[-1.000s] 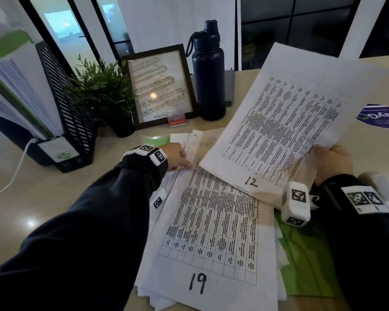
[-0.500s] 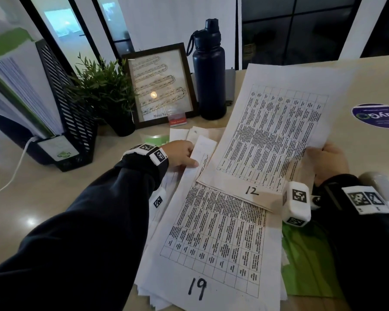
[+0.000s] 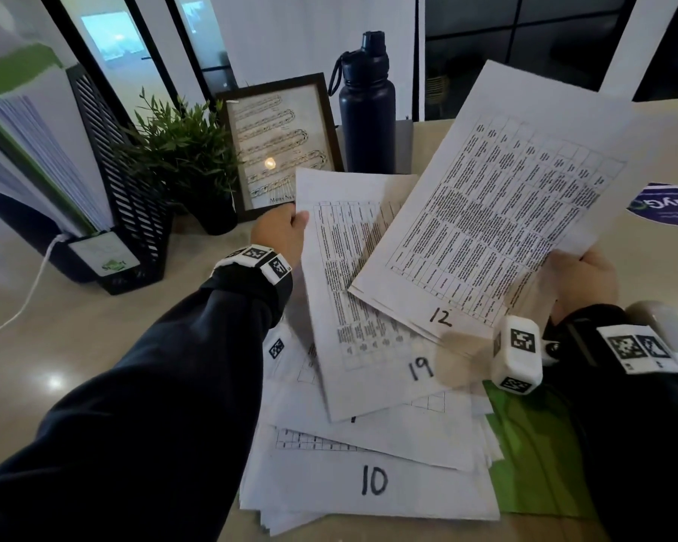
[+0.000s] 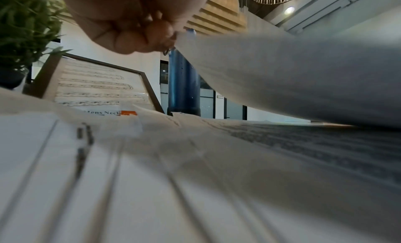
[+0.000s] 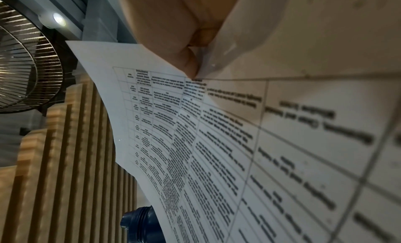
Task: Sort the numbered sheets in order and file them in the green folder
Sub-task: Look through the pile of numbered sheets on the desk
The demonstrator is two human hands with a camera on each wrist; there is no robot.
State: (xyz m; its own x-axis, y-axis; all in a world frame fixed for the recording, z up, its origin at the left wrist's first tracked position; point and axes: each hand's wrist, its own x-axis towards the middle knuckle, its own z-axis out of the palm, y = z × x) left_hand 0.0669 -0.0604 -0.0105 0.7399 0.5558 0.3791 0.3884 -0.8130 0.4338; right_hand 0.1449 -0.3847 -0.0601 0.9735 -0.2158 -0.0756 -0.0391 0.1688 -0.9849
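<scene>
Green folder (image 3: 541,455) lies on the desk, mostly buried under the loose pile of sheets (image 3: 368,490) and cut off by the right sleeve. Its top visible page reads "10". The left hand (image 3: 280,232) pinches the far corner of sheet "19" (image 3: 353,307), lifted off the pile. The right hand (image 3: 582,283), fingers curled, grips sheet "12" (image 3: 498,213), which overlaps "19". Table print is too small to read. The framed picture (image 3: 280,144) shows "Mens Nec", the rest covered.
</scene>
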